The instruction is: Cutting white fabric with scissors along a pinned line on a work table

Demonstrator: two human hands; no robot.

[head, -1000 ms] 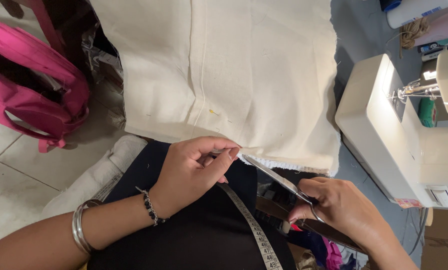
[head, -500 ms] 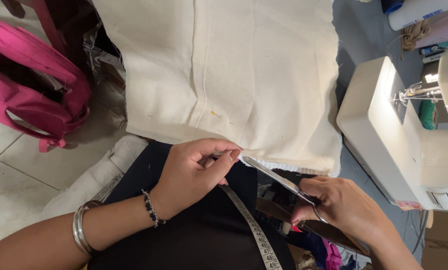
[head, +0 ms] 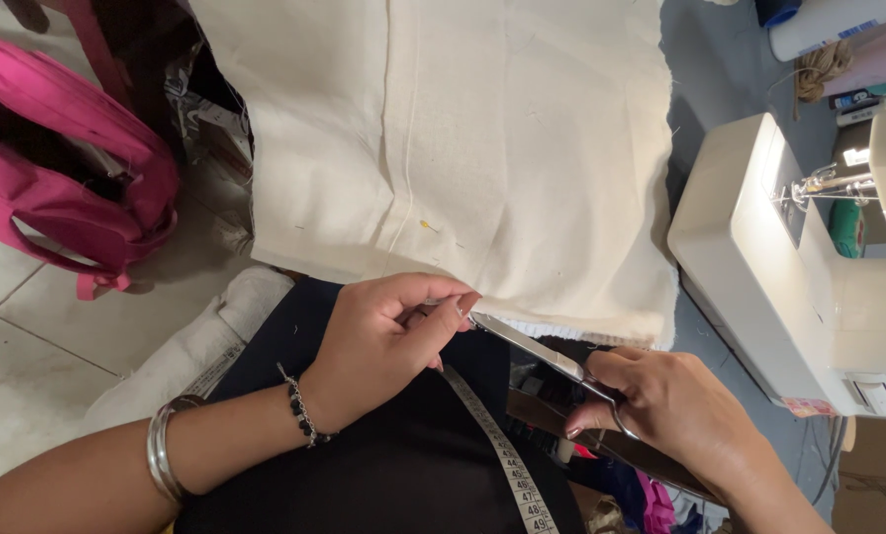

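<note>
Your left hand (head: 388, 341) pinches the cream fabric (head: 463, 148) at its near edge; your right hand (head: 675, 410), at four o'clock, grips scissors (head: 532, 348), blades meeting that edge beside the sewing machine (head: 789, 287).

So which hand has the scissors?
The right hand holds the silver metal scissors, blades pointing at the cream fabric's edge. The left hand, wearing bracelets, only pinches that edge.
</note>
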